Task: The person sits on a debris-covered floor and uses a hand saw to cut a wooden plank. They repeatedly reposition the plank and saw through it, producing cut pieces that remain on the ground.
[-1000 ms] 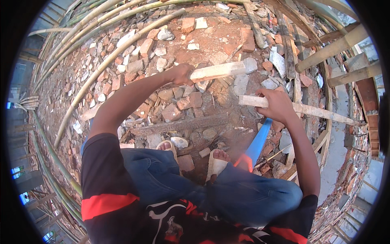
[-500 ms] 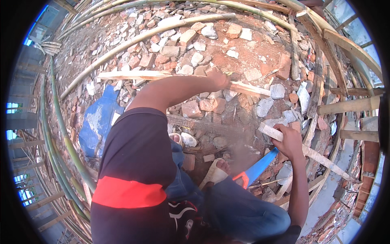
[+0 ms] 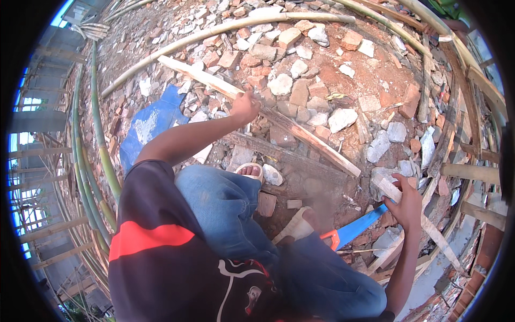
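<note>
My left hand (image 3: 245, 109) is closed around a long pale wooden strip (image 3: 306, 132), which slants over the rubble from far left to near right. At the right, my right hand (image 3: 406, 204) grips a shorter, dusty wooden stick (image 3: 441, 242) near its far end. Just below that hand lies a handsaw (image 3: 358, 226) with a blue blade and an orange handle. Its handle rests beside my knee and my sandalled right foot (image 3: 308, 217). Another dark, weathered plank (image 3: 279, 154) lies on the ground between the strip and my feet.
Broken bricks and stone chunks (image 3: 289, 37) cover the ground. A torn blue sheet (image 3: 147, 126) lies at the left, near long green bamboo poles (image 3: 99, 129). A bamboo pole (image 3: 214, 33) crosses the far side. Timber beams (image 3: 472, 172) stand along the right.
My left hand has moved left and nearer to me, and the strip has swung from nearly level to a steep slant. The right hand keeps its stick. The view has shifted slightly.
</note>
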The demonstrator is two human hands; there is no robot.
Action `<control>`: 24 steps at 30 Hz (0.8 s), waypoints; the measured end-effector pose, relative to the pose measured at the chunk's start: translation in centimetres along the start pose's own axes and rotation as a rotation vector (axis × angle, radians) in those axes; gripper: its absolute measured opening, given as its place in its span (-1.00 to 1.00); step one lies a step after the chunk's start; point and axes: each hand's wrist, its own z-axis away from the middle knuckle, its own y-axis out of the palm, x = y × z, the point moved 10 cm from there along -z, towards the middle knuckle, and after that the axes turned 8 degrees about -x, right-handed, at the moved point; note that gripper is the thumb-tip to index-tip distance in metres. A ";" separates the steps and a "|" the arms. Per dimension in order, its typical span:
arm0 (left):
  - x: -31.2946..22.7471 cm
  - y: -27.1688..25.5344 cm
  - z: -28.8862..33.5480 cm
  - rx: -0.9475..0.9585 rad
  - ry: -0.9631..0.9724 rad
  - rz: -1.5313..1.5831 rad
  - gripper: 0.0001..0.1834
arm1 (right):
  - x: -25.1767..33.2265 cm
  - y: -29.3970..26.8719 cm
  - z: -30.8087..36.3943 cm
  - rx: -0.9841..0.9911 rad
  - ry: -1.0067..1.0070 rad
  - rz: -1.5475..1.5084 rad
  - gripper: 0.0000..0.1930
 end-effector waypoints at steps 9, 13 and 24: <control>18.1 5.3 -7.1 0.082 -0.881 0.915 -0.07 | 1.0 -0.1 -0.6 -0.022 -0.115 -0.108 -0.29; 16.7 5.9 -7.9 -0.151 -0.800 0.751 -0.29 | 0.5 -0.3 -0.2 -0.021 -0.069 -0.038 -0.35; 10.3 1.7 -5.7 -0.325 -0.569 1.463 -0.52 | -0.9 -0.7 0.7 -0.003 0.022 0.026 -0.44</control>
